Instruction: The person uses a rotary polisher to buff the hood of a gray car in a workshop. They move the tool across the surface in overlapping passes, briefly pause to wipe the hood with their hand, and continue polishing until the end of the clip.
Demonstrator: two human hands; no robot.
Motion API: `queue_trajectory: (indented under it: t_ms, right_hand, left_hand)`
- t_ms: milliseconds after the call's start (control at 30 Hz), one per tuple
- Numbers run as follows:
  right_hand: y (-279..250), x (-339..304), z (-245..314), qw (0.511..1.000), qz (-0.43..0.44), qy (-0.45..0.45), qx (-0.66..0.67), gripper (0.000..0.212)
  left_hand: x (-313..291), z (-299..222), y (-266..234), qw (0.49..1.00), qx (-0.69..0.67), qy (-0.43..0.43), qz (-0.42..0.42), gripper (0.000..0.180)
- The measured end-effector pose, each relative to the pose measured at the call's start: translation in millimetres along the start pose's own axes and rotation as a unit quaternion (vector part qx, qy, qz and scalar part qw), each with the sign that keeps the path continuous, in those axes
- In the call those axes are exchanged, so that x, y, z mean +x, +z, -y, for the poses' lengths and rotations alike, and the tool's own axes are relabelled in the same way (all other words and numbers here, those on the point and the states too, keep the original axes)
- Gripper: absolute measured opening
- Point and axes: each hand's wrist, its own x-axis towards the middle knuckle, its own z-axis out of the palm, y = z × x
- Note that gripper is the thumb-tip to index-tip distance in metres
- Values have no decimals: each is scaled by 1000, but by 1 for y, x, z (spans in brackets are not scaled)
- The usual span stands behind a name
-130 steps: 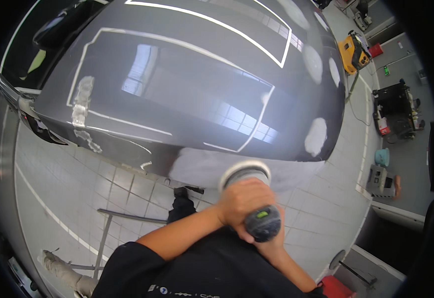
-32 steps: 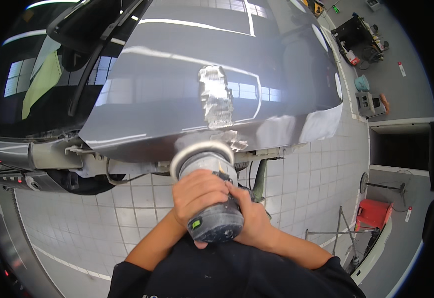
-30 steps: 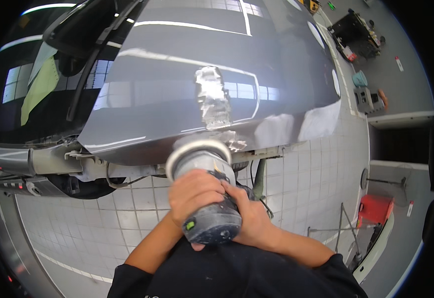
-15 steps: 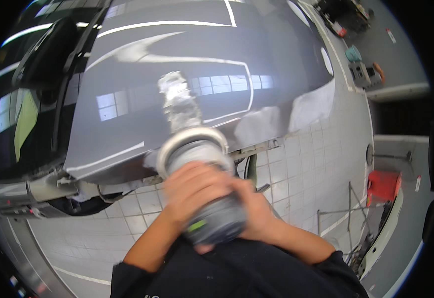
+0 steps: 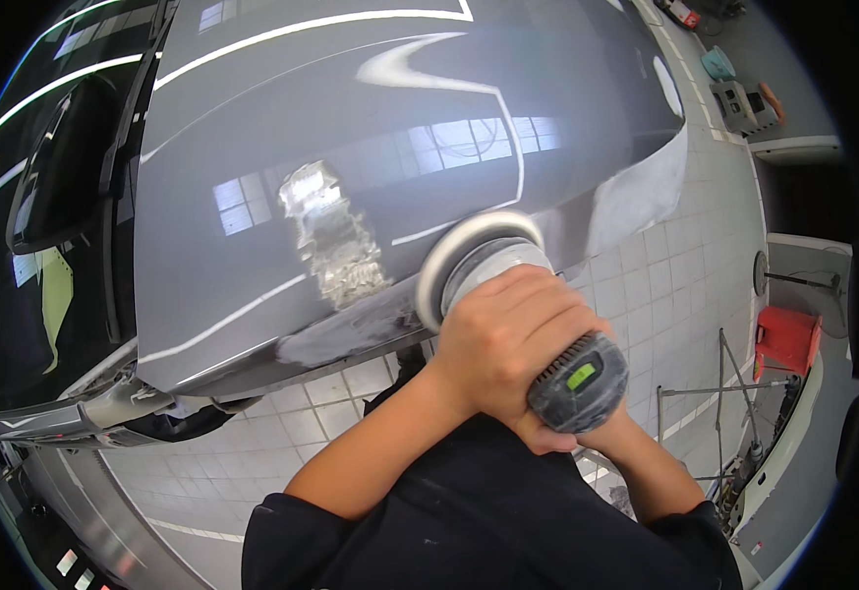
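A grey power sander (image 5: 579, 383) with a round pale pad and a green switch is in both my hands. My left hand (image 5: 508, 334) wraps over its upper body, just behind the pad. My right hand (image 5: 601, 431) is around the underside of the handle, mostly hidden by the tool. The pad lies against the near edge of a glossy grey car panel (image 5: 272, 123), over a dull sanded strip; exact contact cannot be told. Left of the pad, a rough silvery patch (image 5: 336, 236) stands out in the paint. Another dull, pale area (image 5: 636, 202) lies along the edge to the right.
A black side mirror (image 5: 61, 162) and dark glass are at the left. A red seat-like object (image 5: 786, 339) and a metal stand (image 5: 721, 393) are on the right. Farther back sit a grey case (image 5: 744, 106) and a teal container (image 5: 717, 64). Pale tiles (image 5: 665, 285) cover the floor.
The sander and both hands have moved right along the panel edge, away from the silvery patch. That patch's lower end now shows. My view has shifted slightly.
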Motion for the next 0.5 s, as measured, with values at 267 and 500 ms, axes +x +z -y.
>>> queue_trajectory:
  t_ms: [267,500]
  right_hand:
    - [101,7,45,979,52,-167,-101,91]
    - [179,8,81,957,116,-187,-192,71]
  left_hand:
    - [-82,-51,-123,983,144,-66,95,23]
    - [-174,-84,-184,969,213,-104,-66,18]
